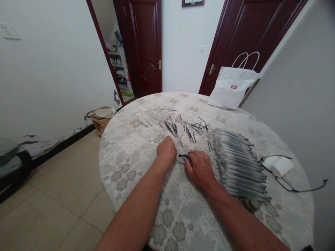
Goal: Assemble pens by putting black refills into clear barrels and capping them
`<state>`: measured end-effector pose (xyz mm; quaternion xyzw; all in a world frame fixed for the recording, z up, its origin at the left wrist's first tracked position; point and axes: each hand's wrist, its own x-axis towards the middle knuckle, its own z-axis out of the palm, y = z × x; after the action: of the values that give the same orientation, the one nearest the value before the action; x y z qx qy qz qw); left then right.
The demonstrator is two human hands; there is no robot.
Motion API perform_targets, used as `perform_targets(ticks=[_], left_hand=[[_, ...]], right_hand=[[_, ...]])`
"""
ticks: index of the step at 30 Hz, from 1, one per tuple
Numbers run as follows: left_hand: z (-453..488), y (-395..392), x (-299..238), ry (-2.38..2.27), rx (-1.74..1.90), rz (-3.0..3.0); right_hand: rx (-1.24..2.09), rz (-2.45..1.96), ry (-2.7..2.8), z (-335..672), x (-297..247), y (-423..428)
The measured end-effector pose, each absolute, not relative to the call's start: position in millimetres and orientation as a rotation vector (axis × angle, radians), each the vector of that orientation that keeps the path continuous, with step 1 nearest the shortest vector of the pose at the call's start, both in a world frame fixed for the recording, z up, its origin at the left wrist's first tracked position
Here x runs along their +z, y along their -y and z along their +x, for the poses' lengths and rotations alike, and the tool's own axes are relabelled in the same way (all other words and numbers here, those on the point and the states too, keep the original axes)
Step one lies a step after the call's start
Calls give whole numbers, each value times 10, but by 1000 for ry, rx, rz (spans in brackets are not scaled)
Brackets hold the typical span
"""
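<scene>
My right hand [200,167] is closed around a few small black pen parts [182,156], whose ends stick out past the thumb toward the left. To its left, my left hand [166,151] rests low over the cloth with curled fingers; whatever is in them is hidden. Just beyond both hands lie loose thin black sticks that look like pen refills [190,134], scattered among pale clear tubes [149,121]. Beside my right forearm is a long row of pens [239,164] with clear-grey barrels, laid side by side.
The round table wears a flowered cloth [123,177]. A pair of eyeglasses [294,190] and a white folded packet [281,166] lie at the right. At the back right stands a white paper bag [232,89]. A wooden stool [102,120] is beyond the left edge.
</scene>
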<state>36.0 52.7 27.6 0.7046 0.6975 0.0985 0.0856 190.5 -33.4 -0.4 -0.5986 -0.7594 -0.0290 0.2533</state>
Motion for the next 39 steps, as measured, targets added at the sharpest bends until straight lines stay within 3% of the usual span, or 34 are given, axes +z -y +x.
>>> perform_targets(ticks=[7, 16, 24, 30, 39], left_hand=[[167, -501, 262, -1641, 616, 1950], [186, -487, 6, -1097, 1168, 1010], [135, -476, 15, -1037, 1156, 1018], [131, -491, -22, -1037, 1167, 1024], [131, -499, -47, -1009, 1175, 1041]], right_hand=[[-145, -1715, 2081, 1834, 62, 328], [-206, -2025, 2120, 1696, 291, -261], [-192, -2183, 2152, 1553, 222, -518], [-225, -2183, 2220, 1631, 430, -303], [-10, -2053, 2300, 1841, 633, 155]])
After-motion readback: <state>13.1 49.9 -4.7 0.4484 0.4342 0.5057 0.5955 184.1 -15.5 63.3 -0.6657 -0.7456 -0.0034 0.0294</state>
